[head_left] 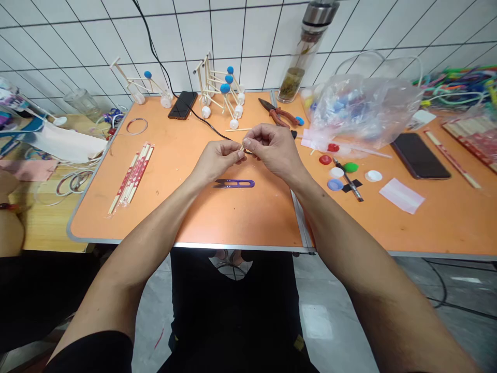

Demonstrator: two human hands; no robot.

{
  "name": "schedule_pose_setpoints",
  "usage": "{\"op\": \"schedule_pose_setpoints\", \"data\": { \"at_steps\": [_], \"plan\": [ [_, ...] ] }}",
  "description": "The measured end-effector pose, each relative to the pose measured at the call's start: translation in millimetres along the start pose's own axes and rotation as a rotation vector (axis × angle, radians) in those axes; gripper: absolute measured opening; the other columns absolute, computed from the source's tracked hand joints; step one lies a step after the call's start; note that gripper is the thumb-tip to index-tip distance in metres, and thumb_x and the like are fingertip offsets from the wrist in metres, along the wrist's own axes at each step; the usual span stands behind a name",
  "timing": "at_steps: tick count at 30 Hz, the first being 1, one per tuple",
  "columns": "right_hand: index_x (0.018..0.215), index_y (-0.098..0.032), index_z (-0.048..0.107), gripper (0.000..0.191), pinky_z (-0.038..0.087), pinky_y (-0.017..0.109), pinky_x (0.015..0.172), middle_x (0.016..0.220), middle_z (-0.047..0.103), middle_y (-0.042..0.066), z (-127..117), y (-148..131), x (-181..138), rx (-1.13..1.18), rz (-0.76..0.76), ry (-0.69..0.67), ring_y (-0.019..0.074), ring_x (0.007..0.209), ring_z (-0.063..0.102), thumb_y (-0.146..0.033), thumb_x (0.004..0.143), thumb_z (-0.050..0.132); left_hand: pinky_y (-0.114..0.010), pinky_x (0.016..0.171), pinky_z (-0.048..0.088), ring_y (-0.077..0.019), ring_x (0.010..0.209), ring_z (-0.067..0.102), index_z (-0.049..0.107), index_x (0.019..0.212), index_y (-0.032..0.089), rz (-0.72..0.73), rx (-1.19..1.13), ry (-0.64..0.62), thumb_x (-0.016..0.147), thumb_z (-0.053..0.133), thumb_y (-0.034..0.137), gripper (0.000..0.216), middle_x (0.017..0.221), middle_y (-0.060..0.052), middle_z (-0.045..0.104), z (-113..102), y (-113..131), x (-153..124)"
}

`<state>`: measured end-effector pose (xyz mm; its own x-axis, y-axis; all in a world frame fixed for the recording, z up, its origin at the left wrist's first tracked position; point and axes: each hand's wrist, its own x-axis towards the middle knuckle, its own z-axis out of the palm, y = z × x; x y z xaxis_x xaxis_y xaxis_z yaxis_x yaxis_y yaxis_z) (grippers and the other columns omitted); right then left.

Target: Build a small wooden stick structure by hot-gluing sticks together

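Both my hands meet above the middle of the orange table [240, 217]. My left hand [217, 158] and my right hand [269, 147] each pinch a thin wooden stick [244, 148] between their fingertips; only a short tip of it shows. Purple thread snips [234, 183] lie on the table just below my hands. A loose wooden stick [237, 129] lies just beyond them. Two stick models with blue and white caps [221, 90] [142, 85] stand at the back.
Wrapped chopsticks [132, 178] lie at left, pliers [277, 112] and a plastic bag of caps [357, 111] at right. Loose bottle caps [337, 168], a pen [349, 182], two phones [183, 104] [420, 155], a bottle [306, 52] and a cable [171, 83] are around. Another person's arm [10, 223] shows at far left.
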<state>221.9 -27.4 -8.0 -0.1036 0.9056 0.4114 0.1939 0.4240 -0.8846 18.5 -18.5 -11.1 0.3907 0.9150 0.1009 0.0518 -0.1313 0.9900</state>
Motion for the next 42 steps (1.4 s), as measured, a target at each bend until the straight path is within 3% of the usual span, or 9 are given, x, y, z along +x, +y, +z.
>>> {"op": "schedule_pose_setpoints", "data": {
  "at_steps": [5,14,20,29,34,38,42],
  "plan": [
    [0.092,-0.024,0.076,0.064,0.051,0.031,0.063,0.082,0.075,0.001,1.2,-0.4,-0.9,0.038,-0.026,-0.033,0.0158,0.067,0.063,-0.088,0.092,0.082,-0.027,0.083,0.06,-0.0175,0.085,0.08,0.086,0.085,0.017,0.092,-0.008,-0.001,0.093,0.097,0.033,0.021,0.086,-0.006,0.084,-1.6,-12.3,6.5],
    [0.094,-0.024,0.074,0.062,0.051,0.029,0.062,0.081,0.073,0.001,0.5,4.2,-0.5,0.041,0.016,0.022,0.0156,0.07,0.065,-0.085,0.092,0.084,-0.032,0.087,0.066,-0.0223,0.095,0.084,0.087,0.093,0.019,-0.009,-0.174,0.115,0.081,0.105,0.057,0.044,0.098,-0.009,0.088,-3.6,-3.8,0.5],
    [0.095,-0.023,0.075,0.058,0.054,0.026,0.058,0.086,0.076,0.001,16.9,4.2,-7.0,0.14,0.105,-0.006,0.0123,0.065,0.065,-0.077,0.089,0.094,-0.036,0.101,0.068,-0.0245,0.111,0.085,0.087,0.097,0.022,-0.062,-0.344,0.216,0.081,0.105,0.053,0.039,0.109,-0.007,0.089,-8.4,-3.0,4.3],
    [0.088,-0.023,0.073,0.071,0.056,0.028,0.057,0.074,0.071,0.0,26.9,1.9,-10.1,0.239,0.187,-0.053,0.0138,0.062,0.064,-0.087,0.071,0.099,-0.036,0.099,0.068,-0.0228,0.103,0.084,0.086,0.098,0.021,-0.12,-0.429,0.22,0.08,0.107,0.051,0.04,0.1,-0.005,0.087,0.1,-4.4,3.2],
    [0.087,-0.024,0.072,0.07,0.055,0.03,0.057,0.074,0.072,0.0,27.1,0.3,-11.0,0.227,0.195,-0.08,0.0149,0.06,0.063,-0.088,0.072,0.099,-0.037,0.098,0.067,-0.0241,0.105,0.085,0.086,0.098,0.022,-0.132,-0.408,0.229,0.077,0.109,0.051,0.043,0.1,-0.004,0.087,4.4,-4.5,1.6],
    [0.086,-0.023,0.073,0.063,0.055,0.029,0.059,0.08,0.076,0.003,27.1,2.0,-11.0,0.202,0.193,-0.071,0.0145,0.062,0.065,-0.08,0.078,0.099,-0.038,0.099,0.067,-0.0238,0.103,0.085,0.087,0.099,0.021,-0.1,-0.387,0.233,0.077,0.108,0.052,0.044,0.102,-0.006,0.088,2.9,-0.4,0.7],
    [0.087,-0.022,0.073,0.043,0.053,0.026,0.06,0.079,0.076,0.001,27.5,3.0,-10.7,0.136,0.186,-0.076,0.0127,0.062,0.065,-0.057,0.091,0.096,-0.036,0.101,0.067,-0.0247,0.108,0.086,0.087,0.1,0.02,-0.045,-0.36,0.277,0.075,0.109,0.056,0.049,0.106,-0.007,0.089,-1.5,2.1,1.4]
  ]
}}
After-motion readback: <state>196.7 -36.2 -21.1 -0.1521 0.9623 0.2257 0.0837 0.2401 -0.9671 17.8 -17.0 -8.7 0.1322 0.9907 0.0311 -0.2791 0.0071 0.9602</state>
